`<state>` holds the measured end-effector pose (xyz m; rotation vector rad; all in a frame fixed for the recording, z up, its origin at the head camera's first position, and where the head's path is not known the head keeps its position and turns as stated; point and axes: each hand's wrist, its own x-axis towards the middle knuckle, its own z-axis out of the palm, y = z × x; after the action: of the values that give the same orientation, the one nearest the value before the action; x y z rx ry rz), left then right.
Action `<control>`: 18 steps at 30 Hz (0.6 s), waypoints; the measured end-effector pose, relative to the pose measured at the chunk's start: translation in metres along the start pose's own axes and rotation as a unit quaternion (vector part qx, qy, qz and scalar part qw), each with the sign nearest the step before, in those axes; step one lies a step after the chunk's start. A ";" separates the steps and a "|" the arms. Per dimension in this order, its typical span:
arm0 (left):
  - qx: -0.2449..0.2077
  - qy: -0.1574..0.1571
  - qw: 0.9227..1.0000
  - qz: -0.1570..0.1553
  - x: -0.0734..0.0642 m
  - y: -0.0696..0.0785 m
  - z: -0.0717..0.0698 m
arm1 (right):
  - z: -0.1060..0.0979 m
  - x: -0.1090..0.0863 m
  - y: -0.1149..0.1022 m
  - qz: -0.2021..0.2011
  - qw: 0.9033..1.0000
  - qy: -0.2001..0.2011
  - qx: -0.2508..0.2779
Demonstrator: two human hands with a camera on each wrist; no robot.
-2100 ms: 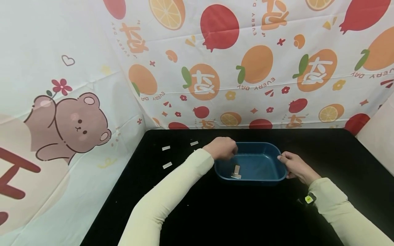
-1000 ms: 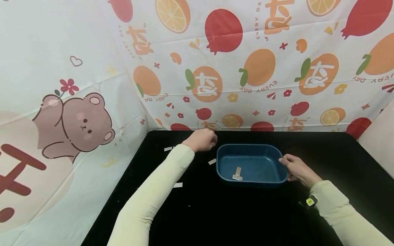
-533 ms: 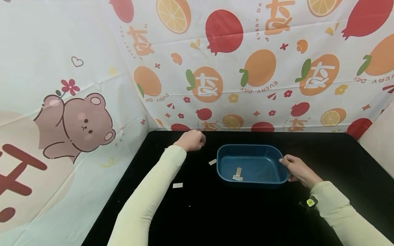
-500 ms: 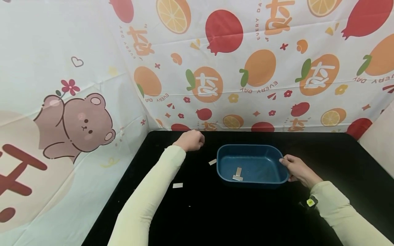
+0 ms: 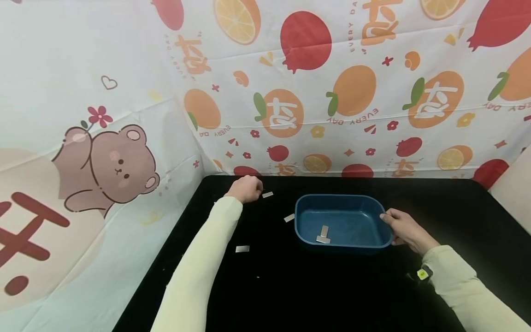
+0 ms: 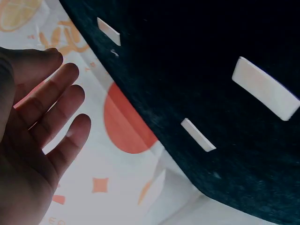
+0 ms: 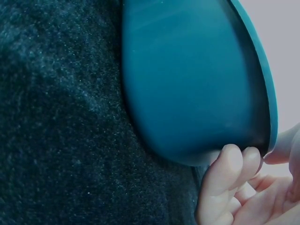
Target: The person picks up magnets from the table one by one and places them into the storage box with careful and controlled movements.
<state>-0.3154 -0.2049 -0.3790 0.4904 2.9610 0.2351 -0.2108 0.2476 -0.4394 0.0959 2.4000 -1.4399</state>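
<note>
Silvery strip (image 5: 267, 195), being flat, may elude the loose left hand (image 5: 244, 189) alongside; right hand (image 5: 406, 229) pinches tub (image 5: 356, 224) at three o'clock.

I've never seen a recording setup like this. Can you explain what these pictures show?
There is no robot here, just a person's two bare hands. The wide picture comes from a camera worn on the head; the two close ones come from cameras on the wrists. On the black table are a blue basin and, left of it, at least three small pale pieces. Two similar pieces lie inside the basin. The right hand grips the basin's edge. The left hand, near one loose piece, holds nothing visible.
</note>
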 end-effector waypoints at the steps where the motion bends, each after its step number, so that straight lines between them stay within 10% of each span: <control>1: -0.003 -0.003 1.000 -0.003 0.001 0.000 0.001 | -0.001 -0.001 0.000 0.001 1.000 0.000 0.000; 18: -0.036 -0.021 0.998 -0.054 0.007 -0.001 0.017 | 0.000 0.001 0.000 -0.003 1.000 0.000 0.006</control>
<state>-0.3201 -0.2015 -0.3968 0.3226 2.9140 0.3153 -0.2118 0.2481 -0.4397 0.0913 2.3932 -1.4571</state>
